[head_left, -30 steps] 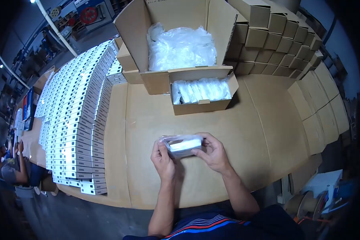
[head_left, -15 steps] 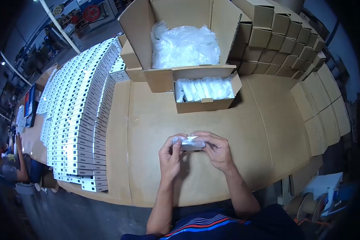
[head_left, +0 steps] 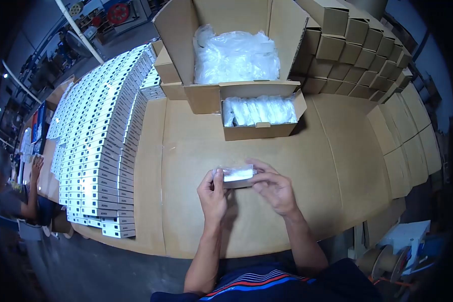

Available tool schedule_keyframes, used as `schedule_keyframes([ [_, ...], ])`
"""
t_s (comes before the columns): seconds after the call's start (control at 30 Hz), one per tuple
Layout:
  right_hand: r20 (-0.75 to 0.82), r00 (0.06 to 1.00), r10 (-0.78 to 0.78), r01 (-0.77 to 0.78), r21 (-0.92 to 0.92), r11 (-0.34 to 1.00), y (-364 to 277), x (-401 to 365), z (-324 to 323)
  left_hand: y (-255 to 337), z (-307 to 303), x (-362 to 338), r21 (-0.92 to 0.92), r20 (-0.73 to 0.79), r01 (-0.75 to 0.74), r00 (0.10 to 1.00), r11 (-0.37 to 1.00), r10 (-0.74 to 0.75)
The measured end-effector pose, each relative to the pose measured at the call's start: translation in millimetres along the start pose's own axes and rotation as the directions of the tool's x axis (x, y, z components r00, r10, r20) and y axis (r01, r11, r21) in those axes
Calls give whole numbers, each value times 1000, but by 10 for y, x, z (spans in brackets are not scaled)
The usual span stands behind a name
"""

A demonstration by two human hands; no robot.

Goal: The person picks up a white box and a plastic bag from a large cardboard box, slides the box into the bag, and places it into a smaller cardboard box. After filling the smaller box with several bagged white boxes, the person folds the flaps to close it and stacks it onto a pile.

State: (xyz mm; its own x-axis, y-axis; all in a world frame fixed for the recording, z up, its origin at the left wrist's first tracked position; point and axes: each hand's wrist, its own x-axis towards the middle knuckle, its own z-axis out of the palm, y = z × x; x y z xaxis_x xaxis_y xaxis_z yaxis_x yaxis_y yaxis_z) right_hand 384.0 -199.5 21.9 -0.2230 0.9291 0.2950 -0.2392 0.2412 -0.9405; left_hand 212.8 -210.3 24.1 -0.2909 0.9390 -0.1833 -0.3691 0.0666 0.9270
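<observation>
My left hand (head_left: pixel 213 195) grips the left end of a small package (head_left: pixel 238 176) in clear plastic, thumb on top. At its right end, my right hand (head_left: pixel 274 186) touches the plastic with its fingers partly spread. The package is held above the cardboard-covered table (head_left: pixel 246 221). Beyond it stands a small open box (head_left: pixel 259 132) with a row of plastic-wrapped packages (head_left: pixel 260 111) inside. Behind that, a large open carton (head_left: pixel 204 100) holds a heap of clear plastic bags (head_left: pixel 236 58).
Stacked white boxes (head_left: pixel 93 151) fill the table's left side. Brown boxes (head_left: pixel 355 53) are piled at the back right, with flat cardboard (head_left: pixel 407 146) below them. A co-worker (head_left: pixel 20 196) sits far left. Spools (head_left: pixel 382 261) stand beyond the right front edge.
My right hand's fingers have opened out from their closer hold. The package shows a brighter white face. The view has shifted slightly, and the co-worker's hand has moved up.
</observation>
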Motion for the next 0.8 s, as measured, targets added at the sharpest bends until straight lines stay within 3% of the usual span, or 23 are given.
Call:
schedule_keyframes([
  [0.1,114,982,152,-108,-322,940,-185,127,21,-64,-6,-9,10,50,-7,999,1000,7],
  [0.23,135,987,83,-8,-478,878,-195,214,-5,-22,-23,-11,6,58,-8,998,1000,7],
  [0.33,118,970,214,-134,-478,868,-273,234,28,2,-116,14,70,99,-15,995,997,8],
  [0.43,108,980,168,-90,-511,855,-253,230,26,154,-144,-20,81,178,-64,983,995,49],
  [0.53,89,996,-24,67,-522,850,-270,220,57,295,-171,-57,180,356,-175,929,968,101],
  [0.6,97,995,38,17,-507,862,-287,199,36,287,-237,-46,304,455,-273,884,913,113],
  [0.67,122,989,88,-16,-492,870,-308,184,9,209,-356,41,325,507,-235,861,916,41],
  [0.73,143,988,54,33,-546,837,-368,196,15,221,-366,59,318,501,-143,865,937,-38],
  [0.8,226,974,-12,149,-600,786,-445,250,-15,253,-336,74,332,501,-159,865,930,-31],
])
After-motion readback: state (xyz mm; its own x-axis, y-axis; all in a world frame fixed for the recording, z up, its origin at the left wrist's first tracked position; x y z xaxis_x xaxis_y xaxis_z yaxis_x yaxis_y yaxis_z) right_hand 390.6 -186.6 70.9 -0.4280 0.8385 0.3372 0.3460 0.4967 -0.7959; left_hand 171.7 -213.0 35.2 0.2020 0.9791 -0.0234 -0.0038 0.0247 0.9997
